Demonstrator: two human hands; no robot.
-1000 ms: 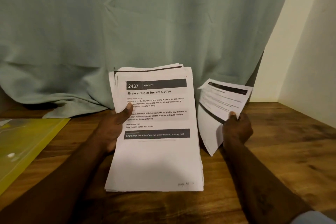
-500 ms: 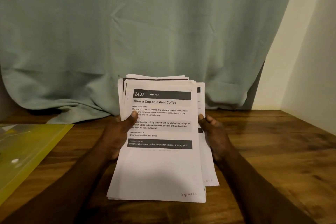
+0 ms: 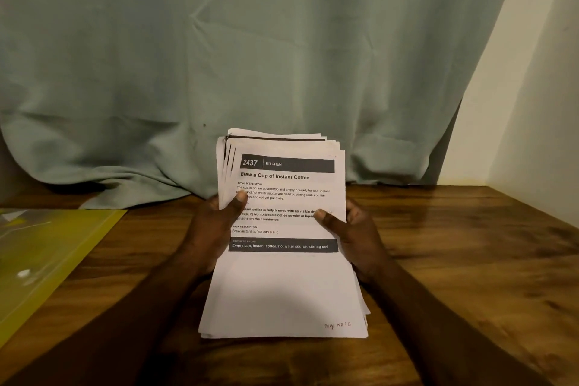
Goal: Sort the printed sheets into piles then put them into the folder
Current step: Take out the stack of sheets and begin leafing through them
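A stack of printed sheets (image 3: 282, 288) stands tilted on the wooden table (image 3: 470, 260) in front of me, its lower edge resting on the wood. The top page reads "2437 Kitchen, Brew a Cup of Instant Coffee". My left hand (image 3: 213, 229) grips the stack's left edge with the thumb on the top page. My right hand (image 3: 354, 235) grips the right edge, thumb likewise on the page. A translucent yellow folder (image 3: 47, 260) lies flat at the far left.
A pale green curtain (image 3: 250, 56) hangs behind the table and bunches on its back edge. A cream wall (image 3: 532, 103) closes off the right side. Bare wood shows to the right of the stack.
One second ago my right hand held a single sheet apart to the right. It brought that sheet behind the stack, and now both hands hold the whole stack squared together.
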